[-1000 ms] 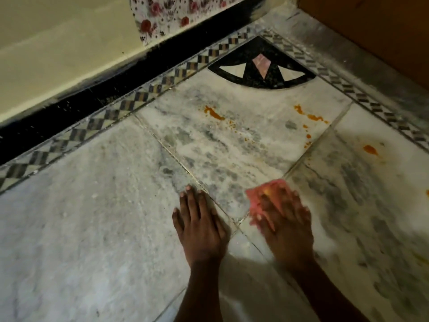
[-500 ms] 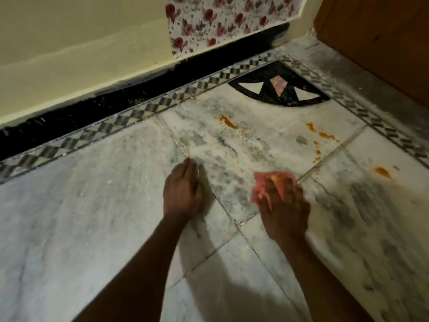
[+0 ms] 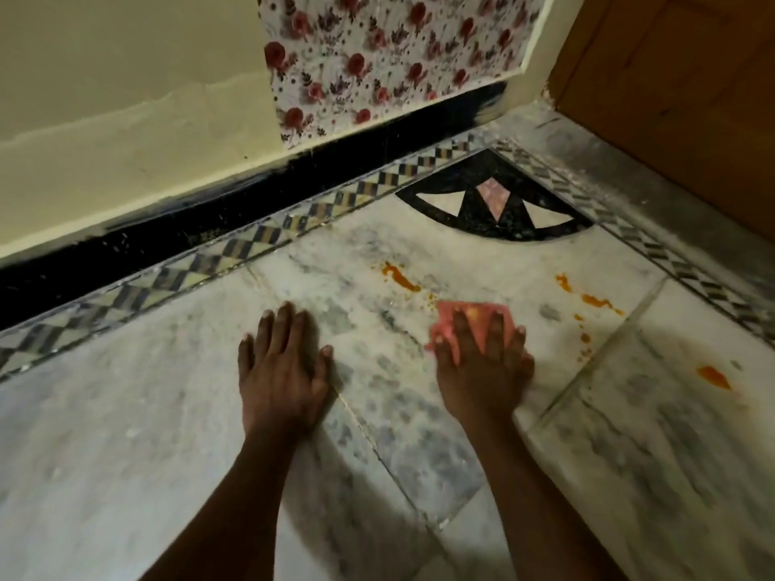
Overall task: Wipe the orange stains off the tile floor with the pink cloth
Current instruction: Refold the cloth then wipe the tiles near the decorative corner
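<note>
My right hand (image 3: 482, 366) presses flat on the pink cloth (image 3: 451, 318), fingers spread and straight, on the grey marble tile floor (image 3: 126, 413). The cloth's far edge lies just short of an orange streak (image 3: 400, 276). More orange stains sit to the right: a streak (image 3: 591, 297), small drops (image 3: 585, 337) along a tile joint, and a larger blob (image 3: 713, 377). To the left, my left hand (image 3: 281, 371) rests flat on the floor, empty.
A checkered border strip (image 3: 251, 241) and black skirting (image 3: 167, 241) run under the cream wall. A floral sheet (image 3: 377, 56) hangs on the wall. A black fan-shaped inlay (image 3: 495, 203) marks the corner. A brown wooden door (image 3: 679, 98) stands at right.
My right hand has pushed the pink cloth forward across the tile toward the left orange streak. My left hand has shifted forward and now lies flat with spread fingers. The camera has moved closer.
</note>
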A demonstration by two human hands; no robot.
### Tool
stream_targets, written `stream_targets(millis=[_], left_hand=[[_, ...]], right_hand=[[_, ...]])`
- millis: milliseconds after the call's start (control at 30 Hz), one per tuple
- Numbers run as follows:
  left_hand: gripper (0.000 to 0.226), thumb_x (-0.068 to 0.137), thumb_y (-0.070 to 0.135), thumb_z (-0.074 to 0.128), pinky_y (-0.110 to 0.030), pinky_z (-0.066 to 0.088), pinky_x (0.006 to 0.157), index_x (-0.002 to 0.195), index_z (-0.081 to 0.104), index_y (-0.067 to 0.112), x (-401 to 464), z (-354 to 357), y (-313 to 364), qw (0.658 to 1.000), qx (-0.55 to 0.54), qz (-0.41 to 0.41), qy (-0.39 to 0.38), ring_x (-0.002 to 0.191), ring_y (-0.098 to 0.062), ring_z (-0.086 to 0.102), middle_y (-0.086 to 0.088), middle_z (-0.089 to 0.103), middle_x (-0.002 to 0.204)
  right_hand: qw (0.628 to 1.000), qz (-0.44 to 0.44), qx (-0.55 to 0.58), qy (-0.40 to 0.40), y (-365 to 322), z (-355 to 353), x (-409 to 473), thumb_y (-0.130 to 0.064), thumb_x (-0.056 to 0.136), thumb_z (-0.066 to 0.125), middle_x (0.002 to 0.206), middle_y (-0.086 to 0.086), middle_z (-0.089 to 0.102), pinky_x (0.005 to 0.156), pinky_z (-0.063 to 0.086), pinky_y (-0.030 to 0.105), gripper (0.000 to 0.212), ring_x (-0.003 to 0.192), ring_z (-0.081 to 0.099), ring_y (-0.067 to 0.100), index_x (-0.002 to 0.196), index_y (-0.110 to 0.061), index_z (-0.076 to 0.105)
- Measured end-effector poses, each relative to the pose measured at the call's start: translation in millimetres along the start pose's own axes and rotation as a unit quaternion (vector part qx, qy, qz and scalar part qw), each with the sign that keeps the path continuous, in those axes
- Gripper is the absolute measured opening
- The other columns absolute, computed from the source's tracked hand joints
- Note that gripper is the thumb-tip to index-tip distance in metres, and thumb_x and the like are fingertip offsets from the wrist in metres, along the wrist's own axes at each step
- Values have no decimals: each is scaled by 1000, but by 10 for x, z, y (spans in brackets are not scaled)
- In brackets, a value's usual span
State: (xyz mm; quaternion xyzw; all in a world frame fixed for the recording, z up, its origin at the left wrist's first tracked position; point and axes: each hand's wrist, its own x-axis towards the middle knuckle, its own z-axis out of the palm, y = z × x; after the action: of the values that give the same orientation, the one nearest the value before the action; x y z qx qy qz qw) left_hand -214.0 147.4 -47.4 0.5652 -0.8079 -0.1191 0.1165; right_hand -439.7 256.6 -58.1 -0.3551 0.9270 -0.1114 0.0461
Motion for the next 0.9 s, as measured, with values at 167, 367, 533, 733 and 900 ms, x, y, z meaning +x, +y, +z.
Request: stream_targets(millis=[167,367,533,733,900], left_hand=[[77,101,64,20,-51,11,132,168,23,25,22,-33,14,1000,-5,-12,-9,165,-19,5,4,10,177],[74,104,63,20,-47,6,133,168,19,26,19,9,-4,1000,-5,-10,-22,165,-17,-2,4,6,178],[71,105,60,29,-50,10,133,168,23,28,42,81,-45,1000,-10,-9,-13,165,-16,2,6,10,178],[72,104,58,33,-54,15,131,167,25,26,50,57,-44,1000,7,-11,-15,165,-18,4,5,11,178],[71,104,57,34,-53,16,131,167,28,25,44,91,-22,1000,8,-12,-5,165,-17,5,6,13,177]], right_hand=[[980,-193,-31,-33,-384,11,-40,-69,101,23,179,-5,7,128,13,58,59,165,6,34,159,-63,18],[998,-48,-35,-9,-125,9,163,-69,97,30,175,4,27,123,27,60,62,159,25,40,156,-54,40],[993,-88,-3,-72,-997,209,900,-70,95,16,179,0,3,128,5,62,67,164,-4,36,161,-59,18],[974,-213,-54,-48,-297,54,236,-71,101,29,178,-2,14,124,23,56,60,162,16,34,160,-61,23],[1000,6,-4,-19,-853,236,1077,-67,101,30,178,8,10,126,14,63,62,162,8,43,161,-53,30]])
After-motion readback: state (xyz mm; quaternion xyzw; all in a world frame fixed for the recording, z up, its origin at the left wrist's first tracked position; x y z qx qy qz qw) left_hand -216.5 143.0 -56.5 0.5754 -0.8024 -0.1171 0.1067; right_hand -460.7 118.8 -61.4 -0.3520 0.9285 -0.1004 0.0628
